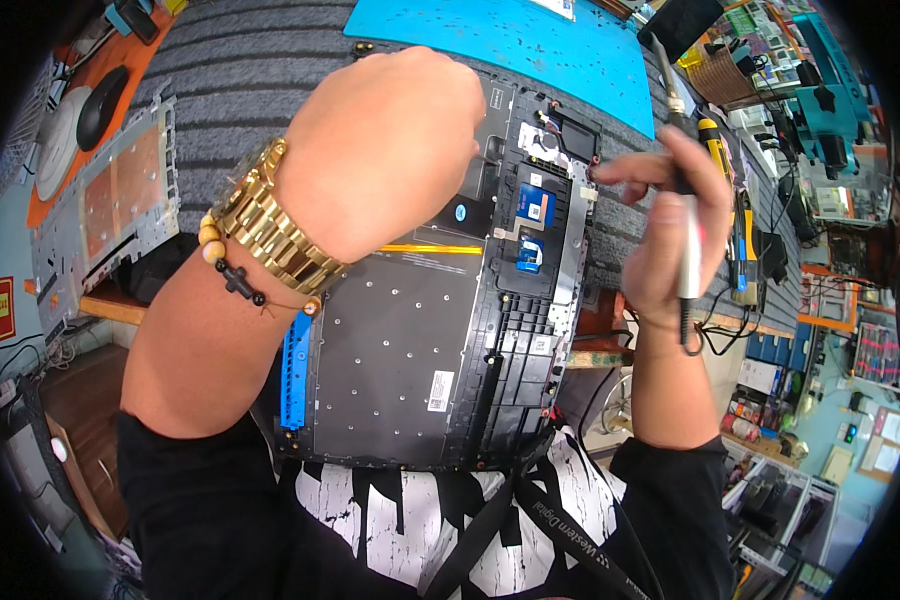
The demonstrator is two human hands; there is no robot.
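In front of me lies a black laptop keyboard cover (400, 340), its inner side up, with one end towards my body. My left hand (390, 140) is over its far part, knuckles up and fingers curled beneath; whatever they hold is hidden. Gripped in my right hand (665, 220) is a soldering iron (690, 245) with a white and black handle, its metal tip pointing away from me. The index finger stretches towards the cover's right edge. A yellow-orange ribbon cable (435, 249) crosses the cover, and a blue strip (297, 370) runs along its left side.
A blue work mat (510, 50) lies beyond the cover on a grey striped cloth (220, 80). Left is a bare metal laptop plate (110, 200) and a black mouse (102, 108). To the right are a yellow-black tool (711, 140), loose cables and a teal stand (835, 90).
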